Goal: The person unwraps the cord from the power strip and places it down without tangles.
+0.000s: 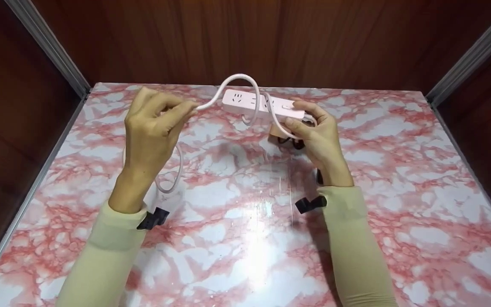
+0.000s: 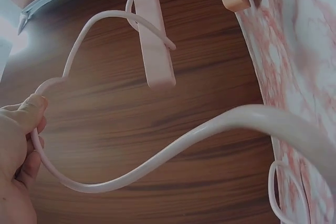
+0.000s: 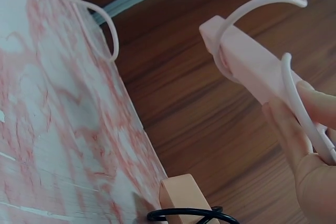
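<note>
A pink power strip point(image 1: 245, 106) with several socket slots is held up over the far part of the table. My right hand point(image 1: 323, 138) grips its right end, thumb on the near side and fingers across the far side. The strip's pale cord point(image 1: 240, 76) leaves that end and loops around the strip's body. My left hand point(image 1: 149, 123), raised to the left, pinches the cord between thumb and fingertips. In the left wrist view, a slack length of cord point(image 2: 184, 141) hangs from the hand point(image 2: 21, 140) and sweeps past the camera.
An orange block point(image 3: 184, 192) with a black cable point(image 3: 194, 212) around it stands on the table behind my right hand. More cord point(image 1: 180, 168) hangs in a loop by my left wrist. Dark wood panels point(image 1: 245, 42) enclose the red-and-white marbled table point(image 1: 220, 183).
</note>
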